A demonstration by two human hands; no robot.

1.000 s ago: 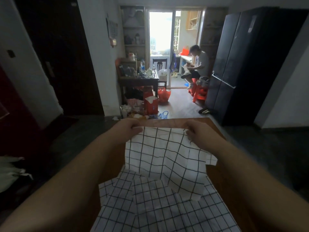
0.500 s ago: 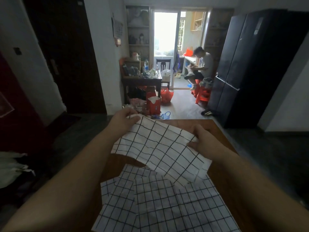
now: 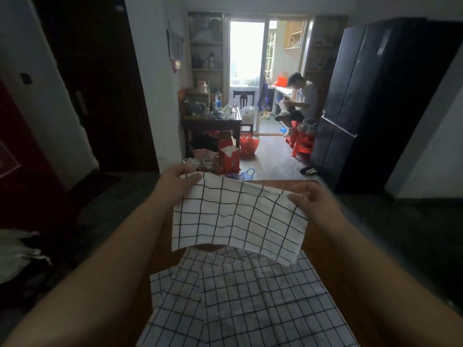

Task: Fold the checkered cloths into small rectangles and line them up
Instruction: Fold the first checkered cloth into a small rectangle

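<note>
Levelled since half a second ago, no longer slanting down to the right: cloth, held in the air above the table, top edge stretched between both hands, lower edge hanging free just over the pile of other checkered cloths.

Left hand: thumb and fingers pinching the far left corner. Right hand: thumb on top, fingers curled beneath, pinching the far right corner.

Step in hand, by judgement: squaring up for the first fold. No finished rectangle visible on the table, so probably early in the task.

Procedure for a clean fold:

1. Keep both pinches at the very corners; avoid gathering extra fabric into the grip.
2. Hold the top edge taut and level. Correct the lower right corner, at present drooping below the left.
3. Use the printed grid as a guide: choose one line as the crease and keep it straight from side to side.
4. Bring corner to corner, match the edges, then lay flat on the table.
5. Press along the crease with straight fingers before releasing.

Caution: thin, limp fabric, likely to sag in the middle. Lift clear of the pile to avoid dragging the loose cloths beneath.
</note>
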